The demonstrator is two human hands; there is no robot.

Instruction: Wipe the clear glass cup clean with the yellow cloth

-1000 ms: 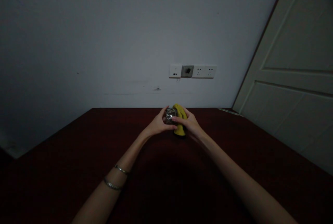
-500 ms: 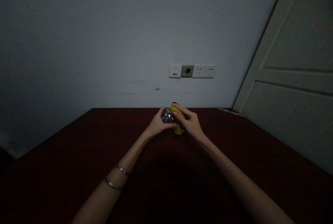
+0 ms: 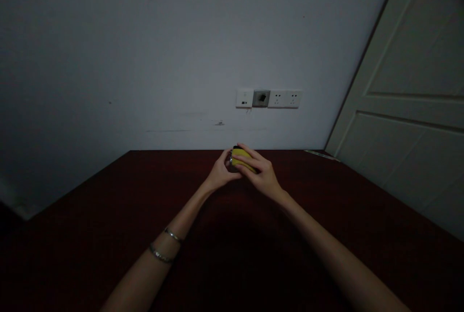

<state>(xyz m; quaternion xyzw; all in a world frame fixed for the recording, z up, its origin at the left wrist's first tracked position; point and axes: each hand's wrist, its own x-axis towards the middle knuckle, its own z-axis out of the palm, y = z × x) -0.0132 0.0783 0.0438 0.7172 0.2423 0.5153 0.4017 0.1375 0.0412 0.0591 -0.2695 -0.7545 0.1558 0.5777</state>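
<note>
My left hand [image 3: 218, 174] is closed around a small shiny silver-dark object [image 3: 230, 159], thumb below and fingers at its far side. Most of that object is hidden now, so its kind cannot be made out. A yellow cloth with a dark edge [image 3: 241, 152] lies against its right side and front. Over the cloth, my right hand [image 3: 267, 177] presses with bent fingers, gripping it against the object. Both hands meet near the far edge of the dark red table [image 3: 232, 225]. Two silver bracelets [image 3: 161, 255] circle my left forearm.
Behind the table rises a pale wall [image 3: 163, 51] with a row of switch and socket plates [image 3: 284, 99]. At the right stands a light panelled door [image 3: 406, 123]. A thin pale strip [image 3: 321, 155] lies along the table's far right edge.
My right hand has drawn the yellow cloth leftward over the shiny object, which now shows much less. The cloth's lower hanging part is no longer visible. My left hand stays nearly in place.
</note>
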